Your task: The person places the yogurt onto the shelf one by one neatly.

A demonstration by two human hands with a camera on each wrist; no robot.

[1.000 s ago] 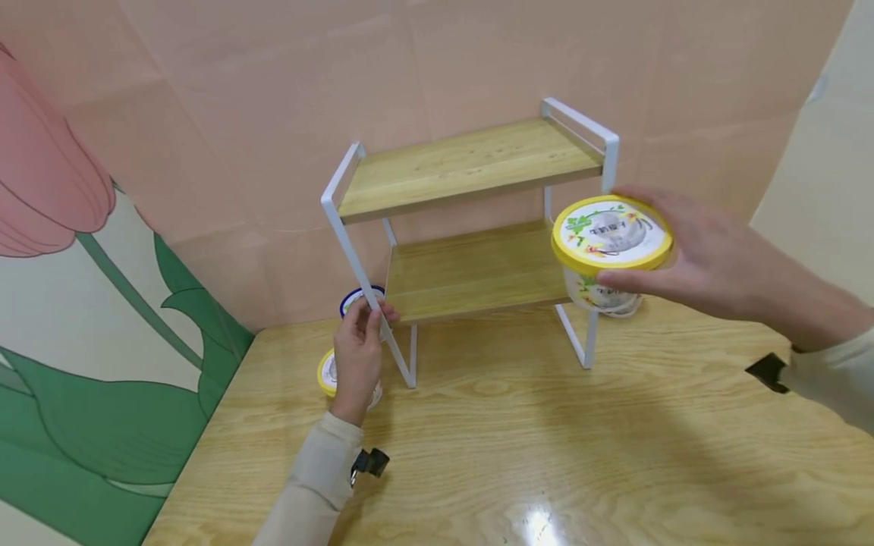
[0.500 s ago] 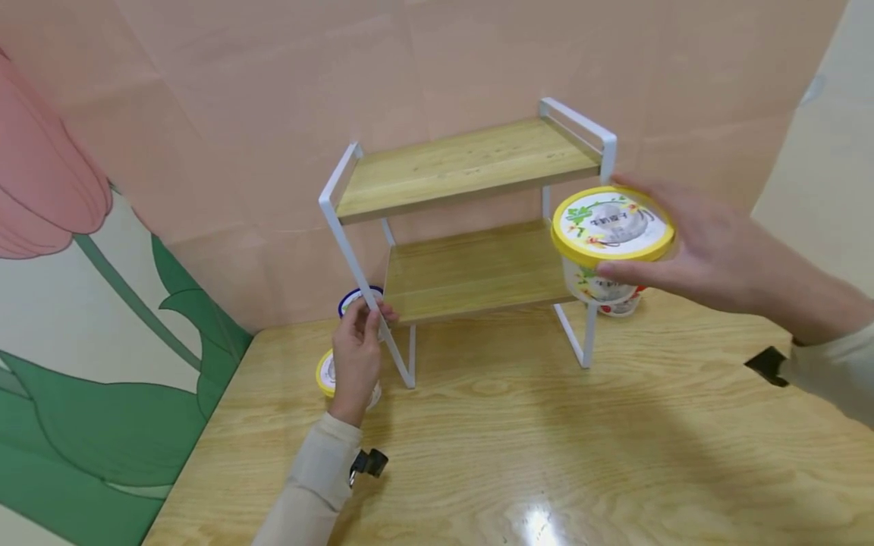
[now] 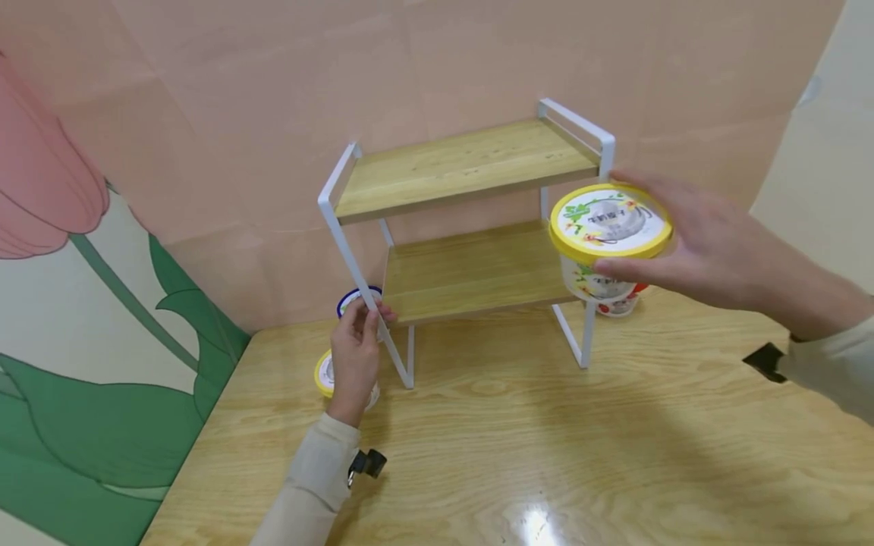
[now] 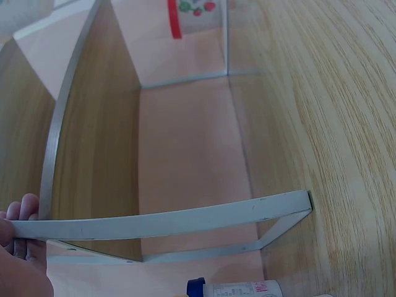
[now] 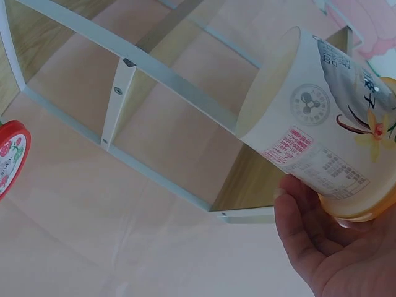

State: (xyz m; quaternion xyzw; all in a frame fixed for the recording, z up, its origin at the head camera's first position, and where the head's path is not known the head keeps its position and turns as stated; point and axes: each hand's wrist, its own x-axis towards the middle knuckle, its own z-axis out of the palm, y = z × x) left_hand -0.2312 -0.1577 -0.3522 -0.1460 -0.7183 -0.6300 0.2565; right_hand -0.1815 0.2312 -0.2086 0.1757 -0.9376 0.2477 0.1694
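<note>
Head view has my right hand (image 3: 706, 246) gripping a yellow-lidded tub (image 3: 601, 277) just off to its left, thumb across the near side beneath the lid's rim and the lid facing up, so that the tub hangs clear of the tabletop (image 3: 505, 447) in front of the two-tier rack's (image 3: 478, 159) right side. Farther left, my left hand (image 3: 355, 356) pinches the rack's white left leg at the lower shelf's edge (image 3: 471, 307), a blue-lidded tub (image 3: 347, 302) and another yellow tub (image 3: 324, 373) standing just beside it, partly hidden, while a red-lidded tub (image 3: 620, 305) stands behind the one I hold.
</note>
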